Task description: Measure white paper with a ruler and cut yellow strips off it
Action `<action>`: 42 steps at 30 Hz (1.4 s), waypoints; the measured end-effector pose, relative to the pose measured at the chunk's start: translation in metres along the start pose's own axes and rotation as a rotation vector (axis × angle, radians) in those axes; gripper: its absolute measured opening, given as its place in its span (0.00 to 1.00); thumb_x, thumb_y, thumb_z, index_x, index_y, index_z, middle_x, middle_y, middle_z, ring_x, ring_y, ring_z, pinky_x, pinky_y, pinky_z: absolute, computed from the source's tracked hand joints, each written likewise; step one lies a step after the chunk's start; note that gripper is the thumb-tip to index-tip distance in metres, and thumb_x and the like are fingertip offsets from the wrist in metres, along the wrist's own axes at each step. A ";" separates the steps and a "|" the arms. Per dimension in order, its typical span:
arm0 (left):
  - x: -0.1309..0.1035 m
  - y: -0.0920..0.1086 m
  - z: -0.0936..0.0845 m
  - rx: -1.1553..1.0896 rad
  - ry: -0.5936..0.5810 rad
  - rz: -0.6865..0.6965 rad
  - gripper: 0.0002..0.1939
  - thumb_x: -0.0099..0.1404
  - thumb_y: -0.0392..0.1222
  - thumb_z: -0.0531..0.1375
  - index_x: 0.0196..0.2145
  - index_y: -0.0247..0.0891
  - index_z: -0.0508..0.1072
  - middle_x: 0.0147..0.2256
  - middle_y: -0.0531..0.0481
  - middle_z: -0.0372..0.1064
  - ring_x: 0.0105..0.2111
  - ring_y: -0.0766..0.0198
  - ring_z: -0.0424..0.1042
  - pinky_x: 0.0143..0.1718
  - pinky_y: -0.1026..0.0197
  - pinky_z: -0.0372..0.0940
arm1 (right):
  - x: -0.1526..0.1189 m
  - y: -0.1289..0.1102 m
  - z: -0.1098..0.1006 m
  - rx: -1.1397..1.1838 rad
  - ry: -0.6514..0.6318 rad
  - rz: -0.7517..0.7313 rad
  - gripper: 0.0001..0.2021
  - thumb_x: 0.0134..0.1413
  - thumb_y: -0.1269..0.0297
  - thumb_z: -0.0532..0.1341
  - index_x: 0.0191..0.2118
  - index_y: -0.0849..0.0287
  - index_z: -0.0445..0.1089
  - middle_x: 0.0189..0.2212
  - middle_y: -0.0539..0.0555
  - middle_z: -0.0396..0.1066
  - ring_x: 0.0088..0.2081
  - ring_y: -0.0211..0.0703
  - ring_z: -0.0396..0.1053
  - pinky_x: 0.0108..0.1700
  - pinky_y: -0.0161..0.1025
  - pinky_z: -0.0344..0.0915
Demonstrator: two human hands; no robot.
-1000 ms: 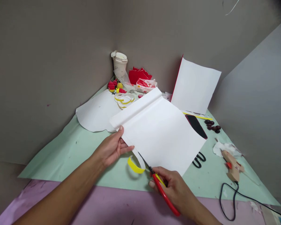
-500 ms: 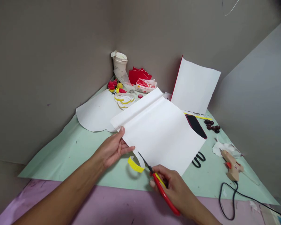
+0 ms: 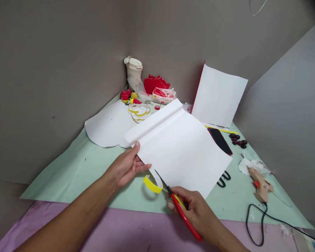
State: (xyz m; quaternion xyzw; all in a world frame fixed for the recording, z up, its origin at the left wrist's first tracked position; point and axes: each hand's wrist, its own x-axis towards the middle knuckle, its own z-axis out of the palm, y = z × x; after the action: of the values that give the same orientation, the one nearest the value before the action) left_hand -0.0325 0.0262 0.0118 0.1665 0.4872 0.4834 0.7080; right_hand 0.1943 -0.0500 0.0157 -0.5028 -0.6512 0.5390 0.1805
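My left hand (image 3: 128, 166) grips a large white sheet of paper (image 3: 181, 147) at its left edge, thumb on top and fingers beneath. Along its upper left side the sheet has a fold. Red-handled scissors (image 3: 185, 218) are in my right hand (image 3: 193, 206), their blades at the sheet's near edge. From that edge curls a narrow, partly cut strip (image 3: 152, 184), yellow and ridged on one face, white on the other. The strip hangs between my two hands. The scissors' lower blade is hidden by the paper.
A glue gun (image 3: 260, 185) with a black cord lies at right, near dark beads (image 3: 238, 140) and a phone (image 3: 219, 141). Curled yellow strips (image 3: 140, 112), another white sheet (image 3: 109, 126) and a lidded cup (image 3: 133, 70) are farther back. Black-handled scissors (image 3: 224, 178) lie partly under the paper.
Both hands and the scissors stay almost where they were. The sheet's right corner has shifted slightly to the right.
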 end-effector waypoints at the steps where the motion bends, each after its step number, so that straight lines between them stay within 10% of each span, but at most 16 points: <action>1: 0.000 0.000 0.000 -0.003 0.000 0.001 0.14 0.73 0.43 0.55 0.49 0.31 0.71 0.38 0.38 0.80 0.30 0.59 0.80 0.27 0.60 0.78 | 0.000 0.001 0.000 -0.007 0.001 0.013 0.07 0.59 0.62 0.62 0.34 0.60 0.69 0.22 0.43 0.54 0.26 0.35 0.51 0.27 0.33 0.47; 42: 0.002 -0.004 0.002 0.005 0.027 -0.031 0.13 0.71 0.44 0.58 0.47 0.32 0.72 0.40 0.38 0.80 0.29 0.62 0.80 0.27 0.61 0.78 | 0.001 0.002 0.003 -0.054 0.047 0.070 0.07 0.58 0.59 0.63 0.37 0.56 0.70 0.21 0.43 0.63 0.24 0.35 0.57 0.27 0.32 0.52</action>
State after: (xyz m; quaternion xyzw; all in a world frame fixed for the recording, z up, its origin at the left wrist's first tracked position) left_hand -0.0285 0.0264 0.0090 0.1544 0.5006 0.4734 0.7081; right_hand 0.1923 -0.0511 0.0130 -0.5427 -0.6431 0.5151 0.1631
